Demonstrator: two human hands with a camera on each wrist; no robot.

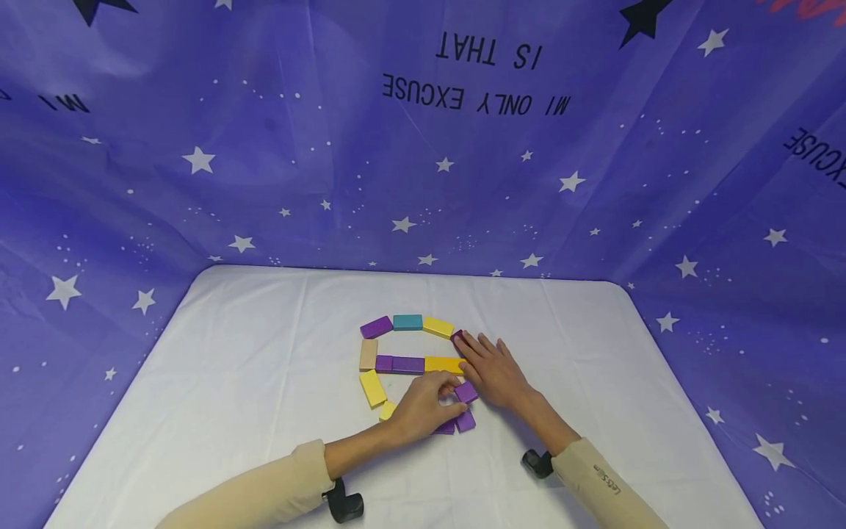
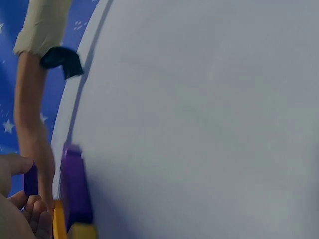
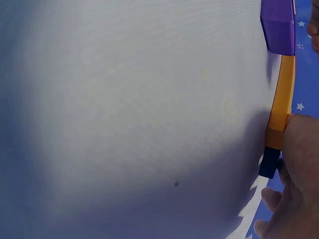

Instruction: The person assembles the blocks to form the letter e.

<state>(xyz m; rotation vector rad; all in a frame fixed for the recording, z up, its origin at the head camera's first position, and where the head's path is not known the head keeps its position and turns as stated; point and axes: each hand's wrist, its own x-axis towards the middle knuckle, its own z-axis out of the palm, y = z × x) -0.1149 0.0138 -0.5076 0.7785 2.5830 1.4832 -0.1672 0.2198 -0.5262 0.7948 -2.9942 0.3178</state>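
Note:
My left hand (image 1: pixel 423 405) pinches a purple block (image 1: pixel 465 391) between thumb and fingers; the same purple block (image 2: pixel 31 180) shows upright in the left wrist view. Just right of it, my right hand (image 1: pixel 500 373) lies over the right side of a block pattern. Its fingers are extended, with the fingertips at a dark purple block (image 1: pixel 457 336) and the thumb side by the end of an orange-yellow block (image 1: pixel 444 365). That orange-yellow block (image 3: pixel 281 104) also runs beside the right hand in the right wrist view. Part of the pattern is hidden beneath the hands.
Around the hands, blocks form a rounded outline: purple (image 1: pixel 376 328), teal (image 1: pixel 407 322), yellow (image 1: pixel 438 327), tan (image 1: pixel 369 354) and another yellow (image 1: pixel 373 389). A row with a purple block (image 1: pixel 407 364) crosses its middle. The white tabletop (image 1: pixel 264 367) meets a starry purple backdrop (image 1: pixel 370 184).

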